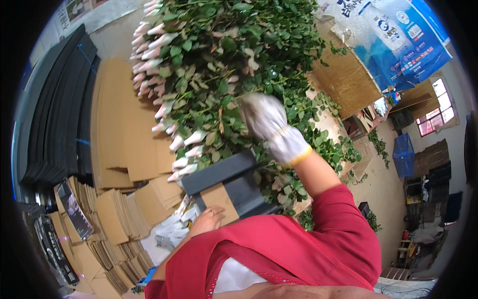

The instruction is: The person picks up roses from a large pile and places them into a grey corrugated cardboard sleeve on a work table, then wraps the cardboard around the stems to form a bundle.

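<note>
My right hand (263, 116), in a white knit glove with a yellow cuff, is over the leafy stems of a large pile of cut roses (231, 56). It is blurred, and its fingertips are lost among the leaves. The rose heads (153, 65) point left, each in a pale net sleeve. My bare left hand (207, 221) has its fingers on a small brown cardboard piece (221, 202); its thumb is hidden. That cardboard lies on a folded black sheet or board (220, 172), just below the nearest roses.
Cardboard sheets (127, 123) and a stack of black sheets (61, 112) stand at the left. Folded cardboard pieces (119, 216), a boxed item (56, 248) and a stapler (164, 241) lie lower left. A wooden board (343, 82) and a blue crate (403, 155) are at the right.
</note>
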